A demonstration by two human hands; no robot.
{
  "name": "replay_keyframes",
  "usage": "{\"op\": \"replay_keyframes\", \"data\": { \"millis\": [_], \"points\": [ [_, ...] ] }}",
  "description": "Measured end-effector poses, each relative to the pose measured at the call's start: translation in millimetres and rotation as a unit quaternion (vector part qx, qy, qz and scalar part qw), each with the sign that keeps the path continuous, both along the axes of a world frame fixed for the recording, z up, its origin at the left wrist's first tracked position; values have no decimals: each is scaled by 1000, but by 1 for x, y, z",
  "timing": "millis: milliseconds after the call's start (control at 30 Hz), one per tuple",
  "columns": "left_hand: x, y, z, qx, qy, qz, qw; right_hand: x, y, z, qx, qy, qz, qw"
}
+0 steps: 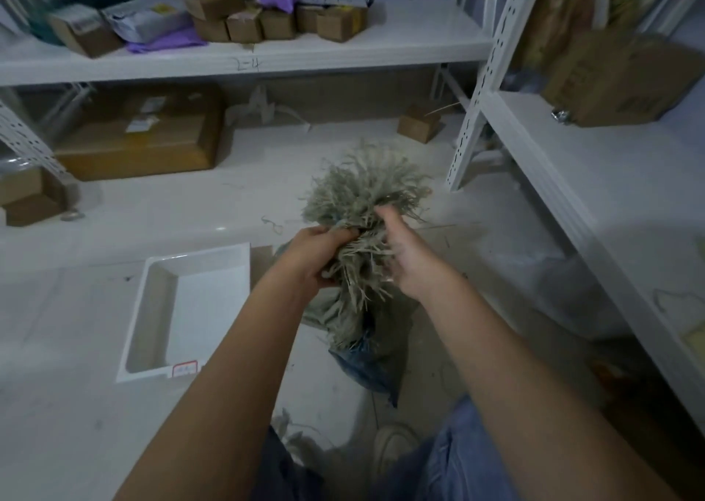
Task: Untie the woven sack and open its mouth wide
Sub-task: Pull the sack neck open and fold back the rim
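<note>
The woven sack (358, 309) stands on the floor between the person's forearms, its grey-green neck gathered into a tight bunch and its frayed top (362, 183) fanning out above in a shaggy tuft of loose fibres. The left hand (316, 252) is clenched around the bunched neck from the left, fingers curled into the fraying strands. The right hand (404, 260) is pressed against the neck from the right, fingers partly curled with the tips buried in the fibres near the top of the bunch; whether it pinches a tie or only the fabric cannot be told. The sack's mouth is still closed. Just left of the sack, a white tray (152, 309) lies on the pale floor (76, 405), a red-edged label at its near rim. Beyond, white metal shelving (473, 119) carries cardboard boxes (137, 138) low down and small boxes with purple parcels (267, 19) above.
</note>
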State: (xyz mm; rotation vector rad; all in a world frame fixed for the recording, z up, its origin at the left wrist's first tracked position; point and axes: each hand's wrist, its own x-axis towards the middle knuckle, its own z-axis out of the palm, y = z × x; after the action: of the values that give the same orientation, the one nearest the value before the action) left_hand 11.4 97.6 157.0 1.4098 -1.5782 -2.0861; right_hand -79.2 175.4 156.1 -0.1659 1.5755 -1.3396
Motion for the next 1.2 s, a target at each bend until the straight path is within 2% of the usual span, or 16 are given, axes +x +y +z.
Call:
{"op": "replay_keyframes", "data": {
  "millis": [133, 200, 333, 467, 567, 667, 800, 900, 1000, 1200],
  "points": [
    [0, 1, -3, -21, 5, -21, 1000, -1, -11, 3, 93, 116, 67, 987],
    [1, 0, -2, -31, -6, -28, 999, -7, -10, 1, 110, 184, 98, 972],
    [0, -3, 1, -30, 6, -19, 999, -21, -5, -5, 111, 230, 79, 964],
    [7, -1, 0, -11, 36, -60, 997, -25, -8, -9, 75, 119, 56, 988],
    [16, -4, -2, 19, 63, -97, 993, -21, -8, -15, 28, 124, 82, 988],
    [17, -11, -4, 23, 44, -74, 996, -18, -8, -17, -13, 100, 86, 991],
    [15, -14, -10, -42, 15, -46, 998, -14, -9, -20, 3, 72, 71, 995],
    [15, -12, -15, -105, -24, -58, 993, -11, -8, -24, 16, 136, 82, 987],
    [17, -14, -13, -113, -34, -53, 992, -11, -7, -22, 35, 161, 89, 982],
    [30, -42, -12, -148, -63, 10, 987, -36, -3, -15, 17, 78, -9, 997]
  ]
}}
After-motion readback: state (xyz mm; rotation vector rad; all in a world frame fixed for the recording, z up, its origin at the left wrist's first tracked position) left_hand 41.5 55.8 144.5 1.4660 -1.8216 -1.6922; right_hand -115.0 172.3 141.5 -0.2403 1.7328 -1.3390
